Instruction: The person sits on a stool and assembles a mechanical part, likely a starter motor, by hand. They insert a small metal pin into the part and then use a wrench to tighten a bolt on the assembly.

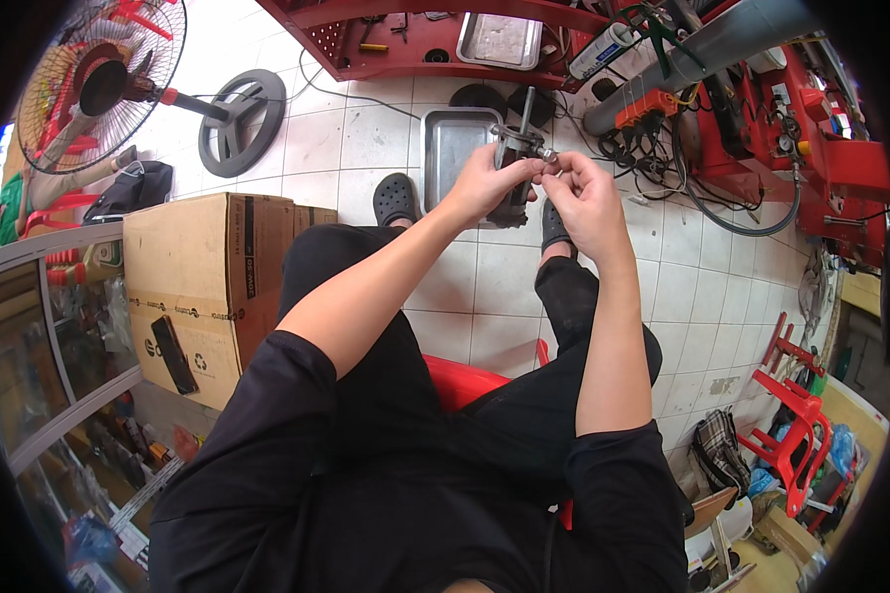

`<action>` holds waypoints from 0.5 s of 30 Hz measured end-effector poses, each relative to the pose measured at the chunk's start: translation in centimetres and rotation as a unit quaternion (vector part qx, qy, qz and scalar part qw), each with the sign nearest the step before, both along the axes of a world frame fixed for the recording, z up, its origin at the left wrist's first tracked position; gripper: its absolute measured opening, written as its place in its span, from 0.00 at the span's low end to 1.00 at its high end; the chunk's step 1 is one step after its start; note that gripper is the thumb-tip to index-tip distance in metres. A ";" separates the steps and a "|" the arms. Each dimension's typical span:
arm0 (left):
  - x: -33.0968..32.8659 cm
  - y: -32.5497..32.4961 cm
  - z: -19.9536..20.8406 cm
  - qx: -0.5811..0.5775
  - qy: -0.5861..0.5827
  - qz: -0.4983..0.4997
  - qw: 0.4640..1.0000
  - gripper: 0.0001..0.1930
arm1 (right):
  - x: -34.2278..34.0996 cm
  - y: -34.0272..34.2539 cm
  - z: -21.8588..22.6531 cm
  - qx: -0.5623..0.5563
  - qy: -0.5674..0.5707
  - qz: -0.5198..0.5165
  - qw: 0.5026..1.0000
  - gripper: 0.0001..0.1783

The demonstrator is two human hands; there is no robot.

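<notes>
Between my knees is a dark, greasy metal mechanical part [510, 205], with a silver rod [528, 107] standing up from its far end. My left hand [492, 185] is closed round its near left side, the thumb stretched across toward the right. My right hand [585, 201] pinches thumb and forefinger together at the part's right side, just by the left thumb tip. Whatever lies in that pinch is too small and covered to name. Just beyond the fingertips a small shiny metal fitting [548, 154] shows on the part. A metal tray [437, 158] lies on the floor behind my left hand.
A cardboard box [183, 287] with a phone [174, 354] on top stands at my left. Beyond it is a standing fan [235, 124]. A red tool cart [415, 54] spans the far side. Cables and a black hose [732, 229] lie at right, near red machinery and a red stool [796, 415].
</notes>
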State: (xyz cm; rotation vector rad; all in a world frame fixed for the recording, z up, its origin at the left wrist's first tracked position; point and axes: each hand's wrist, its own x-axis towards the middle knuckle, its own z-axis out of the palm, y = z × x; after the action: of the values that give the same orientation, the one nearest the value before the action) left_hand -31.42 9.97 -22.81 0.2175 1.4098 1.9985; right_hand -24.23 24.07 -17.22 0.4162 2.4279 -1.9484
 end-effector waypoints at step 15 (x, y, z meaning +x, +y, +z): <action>-0.2 -0.2 0.1 -0.028 0.002 -0.016 0.999 0.19 | -0.1 -0.2 1.0 -0.013 0.015 -0.009 1.000 0.08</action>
State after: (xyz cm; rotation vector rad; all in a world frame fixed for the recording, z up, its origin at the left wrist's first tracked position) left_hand -31.61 9.81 -22.75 0.2179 1.4544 1.9299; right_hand -24.37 23.86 -16.26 0.4128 2.4222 -2.0072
